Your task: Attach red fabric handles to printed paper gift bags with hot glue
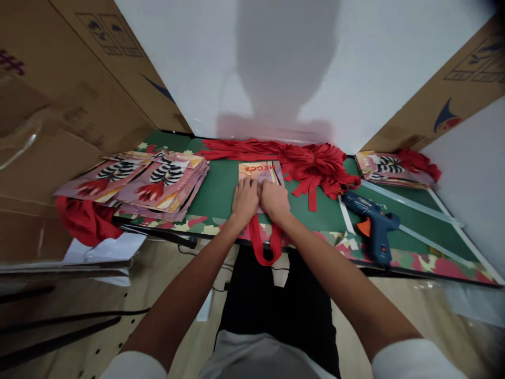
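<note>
While both forearms reach straight in over the green tabletop [219, 181], the left hand [246, 199] and the right hand [274, 200] meet on a small, flat, pink-and-gold printed paper piece with red lettering [256, 169], which lies on the table directly in front of the person. The left fingers lie close together across its face, seemingly to keep it flat and stop it sliding; the right fingers are bent under and mostly hidden, so I cannot tell whether they pinch anything or only press. From beneath the hands a red fabric ribbon loop [256, 239] hangs past the table's near edge, probably so that its slack stays out of the way of the paper. Behind the piece lies a thick bundle of flat red ribbon strips [319, 163], loose ends towards the person, perhaps so that single strips are easy to draw out. A blue glue gun with an orange trigger [376, 237] rests to the right, its nozzle pointing away near the bundle, and its handle on the near side seems placed for the right hand to reach. To the left, overlapping stacks of printed paper pieces with striped black-and-white figures [169, 173] sit well apart from the hands, which leaves working room between, while a similar, smaller pile [389, 166] lies at far right.
</note>
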`<state>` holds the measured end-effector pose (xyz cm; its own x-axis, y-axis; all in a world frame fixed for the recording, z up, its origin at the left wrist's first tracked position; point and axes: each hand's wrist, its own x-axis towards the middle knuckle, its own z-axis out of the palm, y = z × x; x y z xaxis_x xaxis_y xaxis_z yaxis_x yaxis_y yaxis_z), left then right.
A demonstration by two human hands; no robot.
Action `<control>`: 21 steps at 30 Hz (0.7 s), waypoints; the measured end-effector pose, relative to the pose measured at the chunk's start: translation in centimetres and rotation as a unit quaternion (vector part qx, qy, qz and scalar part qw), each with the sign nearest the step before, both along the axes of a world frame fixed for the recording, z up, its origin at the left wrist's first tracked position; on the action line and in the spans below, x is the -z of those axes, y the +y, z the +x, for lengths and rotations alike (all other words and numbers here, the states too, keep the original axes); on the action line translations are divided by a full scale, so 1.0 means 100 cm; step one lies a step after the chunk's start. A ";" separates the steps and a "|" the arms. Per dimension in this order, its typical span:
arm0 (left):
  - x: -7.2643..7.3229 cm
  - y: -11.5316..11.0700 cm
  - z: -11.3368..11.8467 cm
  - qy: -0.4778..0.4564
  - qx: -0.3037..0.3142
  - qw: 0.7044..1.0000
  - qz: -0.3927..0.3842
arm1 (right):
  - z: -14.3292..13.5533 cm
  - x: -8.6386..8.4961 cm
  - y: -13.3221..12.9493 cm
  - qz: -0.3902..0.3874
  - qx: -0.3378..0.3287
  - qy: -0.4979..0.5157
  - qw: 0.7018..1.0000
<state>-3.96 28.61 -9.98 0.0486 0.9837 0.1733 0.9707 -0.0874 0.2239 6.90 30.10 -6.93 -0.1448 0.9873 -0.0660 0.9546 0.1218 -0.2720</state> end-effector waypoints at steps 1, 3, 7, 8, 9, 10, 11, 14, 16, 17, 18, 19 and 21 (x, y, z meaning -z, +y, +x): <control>0.000 0.000 0.002 0.004 0.003 1.000 -0.002 | 0.000 0.001 -0.001 0.000 0.002 0.004 1.000; -0.001 0.001 0.005 0.010 0.003 1.000 -0.003 | 0.001 0.001 -0.002 -0.001 0.004 0.012 1.000; -0.001 0.001 0.004 0.001 -0.013 1.000 0.003 | 0.009 0.002 0.002 0.006 0.010 0.033 0.999; -0.001 0.001 0.003 -0.005 -0.019 1.000 0.006 | 0.011 0.002 0.003 0.009 0.011 0.038 0.999; -0.001 0.001 0.002 -0.010 -0.022 1.000 0.009 | 0.012 0.002 0.003 0.012 0.011 0.042 0.999; -0.001 0.000 0.001 -0.015 -0.023 1.000 0.011 | 0.012 0.002 0.002 0.014 0.010 0.044 0.999; -0.001 -0.001 0.002 -0.019 -0.020 1.000 0.012 | 0.011 0.002 0.001 0.014 0.007 0.046 0.999; 0.000 -0.003 0.007 -0.032 -0.005 0.999 0.013 | 0.006 0.004 -0.003 0.008 -0.005 0.053 0.999; 0.002 -0.002 0.010 -0.048 -0.002 0.999 0.015 | 0.004 0.007 -0.003 0.006 -0.009 0.065 0.998; 0.003 -0.001 0.011 -0.060 -0.005 0.998 0.017 | 0.004 0.008 0.000 0.007 -0.010 0.075 0.997; 0.003 0.001 0.010 -0.074 -0.008 0.997 0.021 | 0.005 0.008 0.004 0.008 -0.011 0.087 0.996; 0.004 0.003 0.007 -0.090 -0.011 0.996 0.026 | 0.008 0.009 0.009 0.009 -0.012 0.101 0.995; 0.004 0.008 -0.003 -0.131 -0.017 0.991 0.037 | 0.020 0.008 0.021 0.011 -0.018 0.135 0.991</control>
<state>-4.30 29.37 -10.37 -0.0401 0.9682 0.2468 0.8829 -0.0813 0.4625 8.85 32.17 -7.69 -0.1902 0.9817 0.0015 0.8426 0.1641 -0.5129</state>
